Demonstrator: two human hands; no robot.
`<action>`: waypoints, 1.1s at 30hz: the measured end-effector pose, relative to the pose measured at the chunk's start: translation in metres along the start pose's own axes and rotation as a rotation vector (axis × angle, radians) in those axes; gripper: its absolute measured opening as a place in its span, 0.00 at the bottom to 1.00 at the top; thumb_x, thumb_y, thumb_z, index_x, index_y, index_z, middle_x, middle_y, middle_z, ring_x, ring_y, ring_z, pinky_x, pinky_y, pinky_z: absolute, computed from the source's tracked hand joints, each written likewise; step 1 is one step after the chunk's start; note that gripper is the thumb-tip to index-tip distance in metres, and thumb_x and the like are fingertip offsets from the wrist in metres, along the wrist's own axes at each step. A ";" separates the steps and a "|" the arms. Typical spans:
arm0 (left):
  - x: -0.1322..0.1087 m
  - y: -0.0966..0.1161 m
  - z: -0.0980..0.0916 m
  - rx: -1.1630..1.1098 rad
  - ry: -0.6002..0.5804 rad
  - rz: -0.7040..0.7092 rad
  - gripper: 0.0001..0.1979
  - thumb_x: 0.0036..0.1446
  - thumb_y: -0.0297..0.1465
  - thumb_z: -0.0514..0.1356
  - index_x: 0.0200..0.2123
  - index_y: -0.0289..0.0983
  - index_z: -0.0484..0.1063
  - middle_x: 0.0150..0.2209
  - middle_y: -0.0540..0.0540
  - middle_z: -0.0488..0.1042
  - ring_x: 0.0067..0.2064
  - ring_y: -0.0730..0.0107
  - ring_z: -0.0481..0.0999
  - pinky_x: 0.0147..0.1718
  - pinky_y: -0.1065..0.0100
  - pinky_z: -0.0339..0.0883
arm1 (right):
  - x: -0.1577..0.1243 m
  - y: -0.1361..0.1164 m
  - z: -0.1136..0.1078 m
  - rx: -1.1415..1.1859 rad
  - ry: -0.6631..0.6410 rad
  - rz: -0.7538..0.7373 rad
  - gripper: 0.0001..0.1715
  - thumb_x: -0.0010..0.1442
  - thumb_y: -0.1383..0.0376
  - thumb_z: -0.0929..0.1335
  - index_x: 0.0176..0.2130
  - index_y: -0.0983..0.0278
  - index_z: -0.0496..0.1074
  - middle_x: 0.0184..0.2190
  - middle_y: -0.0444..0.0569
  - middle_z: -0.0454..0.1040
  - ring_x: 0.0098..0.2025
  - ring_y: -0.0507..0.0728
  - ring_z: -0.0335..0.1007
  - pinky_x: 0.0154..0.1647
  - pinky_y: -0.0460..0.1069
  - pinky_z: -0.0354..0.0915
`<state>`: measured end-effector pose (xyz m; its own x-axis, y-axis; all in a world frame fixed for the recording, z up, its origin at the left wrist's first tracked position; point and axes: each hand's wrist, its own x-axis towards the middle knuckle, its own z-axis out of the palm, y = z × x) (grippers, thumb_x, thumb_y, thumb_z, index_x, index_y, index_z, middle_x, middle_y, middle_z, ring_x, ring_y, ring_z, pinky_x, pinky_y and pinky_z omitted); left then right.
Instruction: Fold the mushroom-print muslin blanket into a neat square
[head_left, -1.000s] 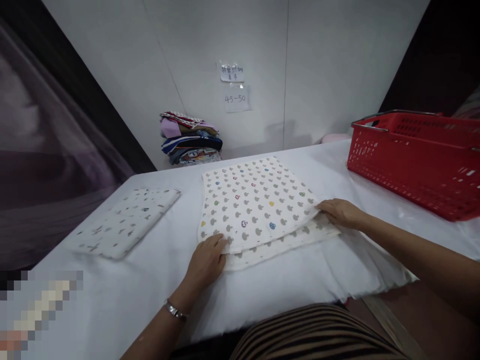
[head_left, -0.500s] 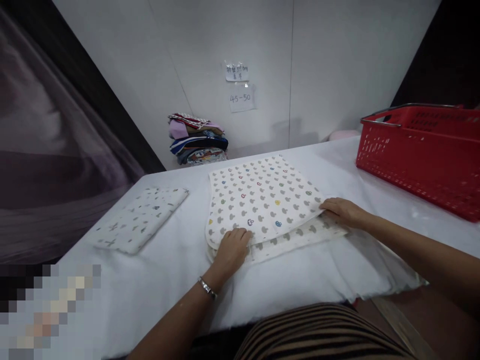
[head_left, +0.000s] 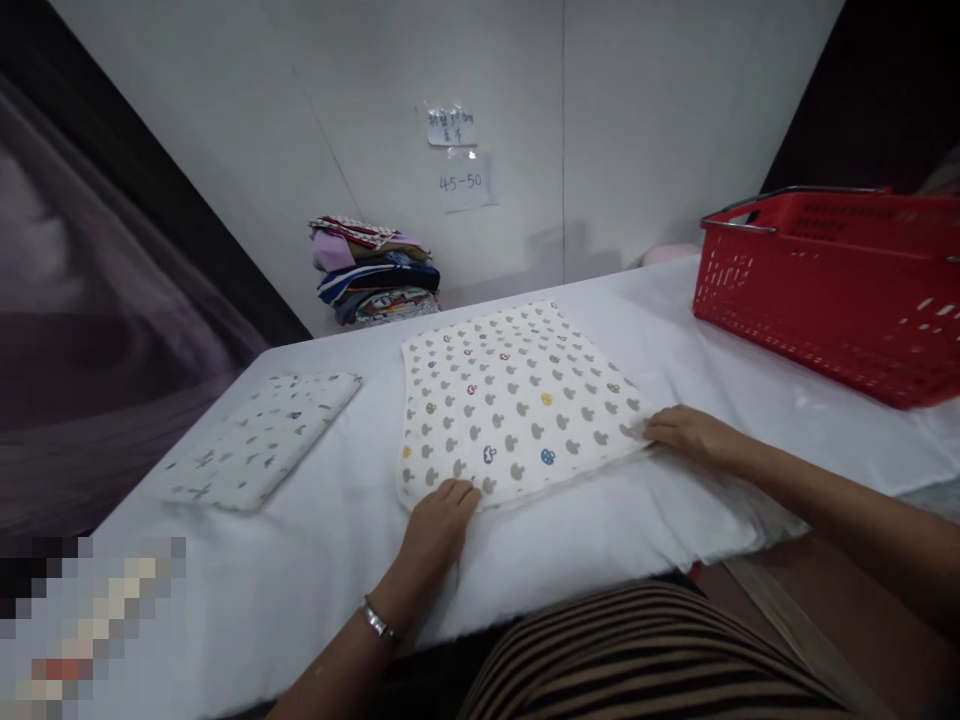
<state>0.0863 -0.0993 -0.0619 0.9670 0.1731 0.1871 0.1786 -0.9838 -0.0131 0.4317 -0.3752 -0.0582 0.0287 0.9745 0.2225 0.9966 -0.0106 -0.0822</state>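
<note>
A white cloth (head_left: 517, 400) printed with grey and coloured mushrooms lies folded flat in the middle of the table. My left hand (head_left: 442, 510) is closed on its near edge, toward the left corner, with the thumb hidden. At the near right corner, my right hand (head_left: 686, 435) pinches the edge between thumb and fingers. The upper layer nearly covers the one beneath it. Off to the left rests a second folded white cloth (head_left: 262, 440) with a small scattered print, apart from both hands.
A red plastic basket (head_left: 817, 300) with metal handles stands at the right of the white-covered table (head_left: 322, 590). Behind the far edge is a stack of folded fabrics (head_left: 375, 270) against the wall. Paper signs (head_left: 463, 182) hang above.
The upper layer's near edge has come down toward me, covering the lower layer that showed before. Both hands moved with that edge. The camera view has shifted slightly.
</note>
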 end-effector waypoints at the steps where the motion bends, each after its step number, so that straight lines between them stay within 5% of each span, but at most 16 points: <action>1: -0.003 0.001 0.005 -0.012 -0.006 -0.002 0.16 0.55 0.18 0.49 0.40 0.39 0.71 0.40 0.45 0.74 0.44 0.64 0.70 0.40 0.64 0.67 | -0.003 -0.003 0.003 0.025 -0.021 0.005 0.22 0.66 0.66 0.55 0.40 0.60 0.75 0.39 0.51 0.76 0.40 0.58 0.71 0.43 0.54 0.66; 10: -0.024 -0.005 0.012 0.089 0.225 -0.099 0.12 0.56 0.20 0.50 0.40 0.35 0.69 0.41 0.41 0.73 0.44 0.60 0.71 0.43 0.60 0.66 | -0.025 0.000 0.014 0.002 0.033 0.143 0.20 0.66 0.66 0.56 0.49 0.62 0.72 0.43 0.54 0.75 0.43 0.59 0.71 0.44 0.54 0.69; 15: -0.038 -0.013 0.019 0.068 0.246 -0.106 0.09 0.60 0.24 0.50 0.36 0.37 0.69 0.37 0.43 0.74 0.39 0.62 0.72 0.42 0.60 0.67 | -0.041 0.000 0.021 0.029 0.062 0.168 0.19 0.65 0.68 0.57 0.47 0.59 0.72 0.47 0.52 0.74 0.48 0.58 0.71 0.47 0.54 0.70; 21: -0.052 -0.023 0.021 0.020 0.284 -0.013 0.11 0.61 0.30 0.51 0.44 0.37 0.70 0.43 0.42 0.75 0.46 0.60 0.73 0.49 0.56 0.66 | -0.052 0.006 0.026 0.002 0.139 0.061 0.19 0.63 0.69 0.59 0.51 0.61 0.70 0.51 0.54 0.72 0.54 0.59 0.67 0.53 0.58 0.67; 26: -0.058 -0.034 0.019 0.037 0.230 0.069 0.16 0.57 0.28 0.53 0.48 0.40 0.70 0.46 0.45 0.76 0.49 0.61 0.74 0.53 0.54 0.63 | -0.044 0.002 0.028 0.034 0.133 0.084 0.19 0.65 0.68 0.58 0.51 0.61 0.70 0.48 0.54 0.73 0.50 0.58 0.70 0.49 0.55 0.69; 33: -0.052 -0.039 0.006 0.148 0.344 -0.034 0.17 0.51 0.20 0.51 0.40 0.39 0.72 0.38 0.46 0.78 0.40 0.64 0.77 0.42 0.62 0.72 | -0.050 0.025 0.038 0.046 0.180 0.179 0.22 0.62 0.61 0.58 0.51 0.49 0.71 0.46 0.54 0.75 0.45 0.61 0.73 0.46 0.57 0.71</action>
<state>0.0298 -0.0698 -0.0770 0.8470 0.1553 0.5084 0.2582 -0.9562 -0.1380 0.4527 -0.4154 -0.1085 0.2222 0.9024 0.3693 0.9698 -0.1653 -0.1795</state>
